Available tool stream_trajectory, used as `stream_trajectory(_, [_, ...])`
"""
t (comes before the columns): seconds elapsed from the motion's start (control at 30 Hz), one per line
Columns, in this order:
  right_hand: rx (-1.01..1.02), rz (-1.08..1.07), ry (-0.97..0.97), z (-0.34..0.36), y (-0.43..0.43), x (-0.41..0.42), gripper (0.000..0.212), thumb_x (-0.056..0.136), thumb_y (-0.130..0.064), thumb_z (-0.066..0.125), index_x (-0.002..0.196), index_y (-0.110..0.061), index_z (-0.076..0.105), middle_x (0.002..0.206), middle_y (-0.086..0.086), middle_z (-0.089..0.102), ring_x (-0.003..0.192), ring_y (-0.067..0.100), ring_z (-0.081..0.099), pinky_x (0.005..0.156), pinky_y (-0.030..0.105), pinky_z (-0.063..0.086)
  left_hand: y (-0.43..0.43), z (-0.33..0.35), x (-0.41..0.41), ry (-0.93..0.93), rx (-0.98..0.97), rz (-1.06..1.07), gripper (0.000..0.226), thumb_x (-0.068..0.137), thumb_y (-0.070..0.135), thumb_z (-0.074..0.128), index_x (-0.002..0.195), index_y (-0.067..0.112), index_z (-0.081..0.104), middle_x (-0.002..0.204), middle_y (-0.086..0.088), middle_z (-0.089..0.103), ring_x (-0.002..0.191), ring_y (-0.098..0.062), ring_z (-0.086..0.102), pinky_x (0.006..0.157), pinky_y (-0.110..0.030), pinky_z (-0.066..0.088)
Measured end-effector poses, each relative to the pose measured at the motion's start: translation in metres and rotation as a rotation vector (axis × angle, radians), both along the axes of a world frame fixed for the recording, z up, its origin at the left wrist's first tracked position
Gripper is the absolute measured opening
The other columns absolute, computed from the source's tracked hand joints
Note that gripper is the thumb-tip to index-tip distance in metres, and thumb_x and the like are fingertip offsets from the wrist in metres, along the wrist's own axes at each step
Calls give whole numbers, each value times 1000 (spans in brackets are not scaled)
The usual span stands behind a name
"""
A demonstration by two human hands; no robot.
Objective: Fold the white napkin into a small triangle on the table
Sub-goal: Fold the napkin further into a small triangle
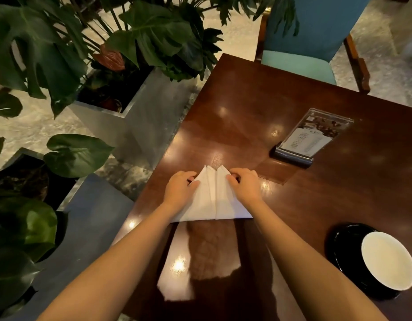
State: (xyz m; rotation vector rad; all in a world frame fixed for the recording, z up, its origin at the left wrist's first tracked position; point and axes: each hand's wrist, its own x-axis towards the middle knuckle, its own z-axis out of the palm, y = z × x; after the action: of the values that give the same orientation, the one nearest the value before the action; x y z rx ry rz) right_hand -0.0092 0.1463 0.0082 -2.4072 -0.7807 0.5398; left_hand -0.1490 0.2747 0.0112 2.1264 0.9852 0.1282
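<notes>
White napkin (pixel 212 202), lying flat on the dark wooden worktop (pixel 246 107), near its close edge and directly ahead of the person. It forms a broad triangle. The straight base faces the viewer, and two flaps meet along a central seam, their tips making twin peaks at the far end.

The left hand (pixel 180 188) sits on the left slanted edge and the right hand (pixel 245 185) on the right one. Each has its fingers curled at the flap's outer edge with the thumb laid on the cloth, apparently pinching that edge. Any fingertips beneath the fabric are hidden.

Step in hand, by judgement: setting the two side flaps, an intermediate fold. The shape is triangular but not yet small. The next move likely calls for matching both flaps to the seam, pressing the creases flat, then folding once more while the base is kept from sliding on the glossy surface.

Beyond the napkin are a menu stand (pixel 309 137) at far right and a white cup (pixel 387 260) on a black saucer (pixel 339 249) at near right. A teal chair (pixel 316 31) stands across the worktop, and leafy planters (pixel 131 107) stand to the left.
</notes>
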Motion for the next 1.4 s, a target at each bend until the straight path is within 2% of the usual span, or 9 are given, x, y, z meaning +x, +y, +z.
stream_trajectory(0.17, [61,-82,69,-2,25,-3,14,90,-22,55,82,-23,67,80,-8,58,101,22,45,90,45,40,-1,-3,16,-46,-42,109,12,85,13,58,87,16,70,81,-2,63,81,-16,53,82,-30,42])
stream_trajectory(0.43, [224,-112,45,-10,37,-17,10,88,-24,61,85,-21,70,95,-2,61,94,15,39,90,36,31,-2,-14,17,-88,-48,140,11,82,17,59,80,26,64,81,11,58,72,-8,50,60,-19,37])
stream_trajectory(0.6, [183,-54,-84,-11,42,-21,12,89,-24,59,88,-19,69,95,-1,60,96,18,42,77,24,18,-5,-16,18,-113,-66,163,11,83,16,57,81,23,65,81,9,61,72,-8,52,61,-19,38])
stream_trajectory(0.7, [133,-3,-122,-14,45,-20,10,90,-23,58,90,-19,67,95,-1,61,96,19,45,79,27,23,-5,-17,18,-131,-6,117,11,84,20,56,91,26,63,83,8,60,75,-10,51,64,-24,41])
stream_trajectory(0.83, [89,-55,29,-15,51,-10,6,86,-24,62,86,-22,67,87,-3,62,90,14,49,83,29,28,-11,-22,16,-121,237,-119,26,83,32,64,108,27,62,89,1,54,84,-16,49,66,-30,42])
stream_trajectory(0.97, [138,-56,331,-1,52,8,18,91,-12,53,99,-13,69,92,2,66,85,13,55,81,29,42,-14,-25,20,-65,277,-122,28,81,32,67,107,20,64,92,-4,51,86,-21,49,70,-34,41])
stream_trajectory(1.13, [106,89,-300,12,19,-18,34,88,-10,36,102,-7,66,104,13,67,97,31,58,82,41,47,-8,-23,24,-26,221,-116,20,84,31,63,100,19,61,99,1,48,83,-19,51,65,-32,40])
stream_trajectory(1.27, [-129,389,-399,-23,-12,-64,51,93,-32,34,134,-5,46,141,13,47,131,29,43,111,42,25,0,-25,25,-59,365,-133,11,78,21,68,77,16,58,100,2,52,88,-19,48,71,-32,36])
stream_trajectory(1.4, [-227,383,-401,-34,-29,-59,57,95,-42,27,142,-11,36,150,6,35,139,23,31,112,39,13,8,-25,26,-51,568,-291,13,77,24,69,68,18,61,123,5,58,104,-16,40,82,-32,27])
